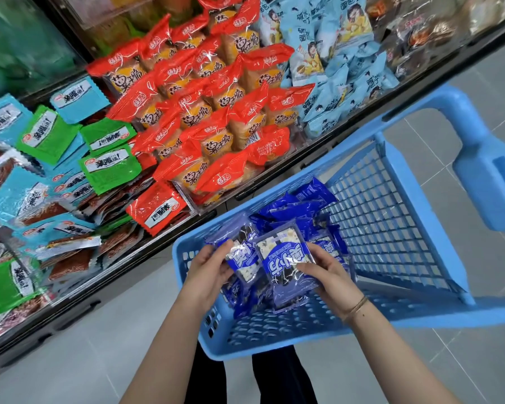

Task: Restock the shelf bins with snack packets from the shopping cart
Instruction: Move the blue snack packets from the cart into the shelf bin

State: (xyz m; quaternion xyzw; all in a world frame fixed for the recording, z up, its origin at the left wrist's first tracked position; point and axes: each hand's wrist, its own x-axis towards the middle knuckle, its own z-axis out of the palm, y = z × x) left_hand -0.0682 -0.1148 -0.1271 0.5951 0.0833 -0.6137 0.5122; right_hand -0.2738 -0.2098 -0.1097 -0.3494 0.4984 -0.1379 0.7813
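**So, both hands down in the cart, one packet each**

Right now the left hand [207, 269] grips a blue snack packet [245, 253] by its left edge. The fingers are curled round the side and the thumb is on the clear front. The right hand [327, 275] holds a second blue packet [286, 266] from its right side, thumb pressed on the front and the other fingers tucked underneath. The two packets touch, with the second one overlapping the first a bit. Both sit just above the near-left corner of the light blue plastic shopping cart [362, 182].

More of the same stuff is under and behind them: a pile of blue packets [301, 205] on the cart floor, bunched at the left end. The cart handle [484, 170] sticks out on the far right. A thin bracelet [356, 307] is on the right wrist.

The shelf bins [70, 313] run along the far side of the cart, slanting from near left to far right. One bin is heaped with red packets [216, 112], and to the right of those are pale blue bags [333, 68]. To the left is a mixed bin with green packets [108, 167], some light blue ones and brownish strips. Whatever is further left is too blurry to name. Grey tiled floor [70, 360] shows under it all.
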